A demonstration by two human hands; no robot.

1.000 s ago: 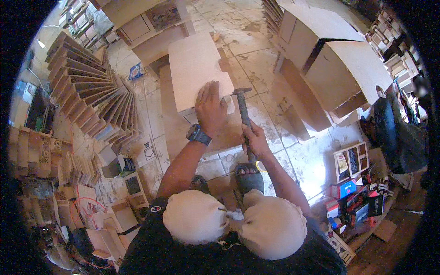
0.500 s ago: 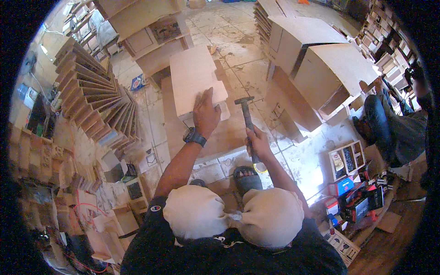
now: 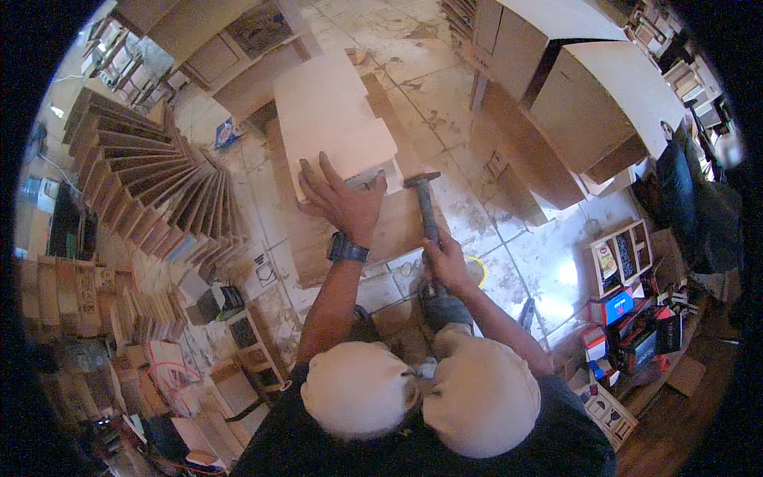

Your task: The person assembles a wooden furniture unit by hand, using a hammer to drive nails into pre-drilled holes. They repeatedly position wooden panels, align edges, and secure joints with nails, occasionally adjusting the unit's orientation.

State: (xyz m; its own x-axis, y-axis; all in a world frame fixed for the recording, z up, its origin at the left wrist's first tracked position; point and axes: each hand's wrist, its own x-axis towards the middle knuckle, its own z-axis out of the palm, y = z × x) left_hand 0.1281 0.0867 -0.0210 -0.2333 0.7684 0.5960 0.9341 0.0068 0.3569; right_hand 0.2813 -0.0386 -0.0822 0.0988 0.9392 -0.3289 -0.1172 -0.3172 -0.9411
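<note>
- Left hand [image 3: 342,203]: laid flat, fingers spread, on the near edge of the pale wooden panel [image 3: 334,119];
- Right hand [image 3: 447,262]: fingers wrapped around the hammer [image 3: 425,208] handle; head held just beside the panel's near right corner;
- Panel: rested on a brown board [image 3: 397,230] on the tiled floor [image 3: 540,254].

My left hand [image 3: 340,203] lies flat, fingers spread, on the near edge of a pale wooden box [image 3: 334,119] resting on boards on the tiled floor [image 3: 445,95]. My right hand [image 3: 447,266] grips the handle of a hammer [image 3: 423,208], its head beside the box's corner. A fan of wooden panels [image 3: 151,191] stands to the left.
</note>
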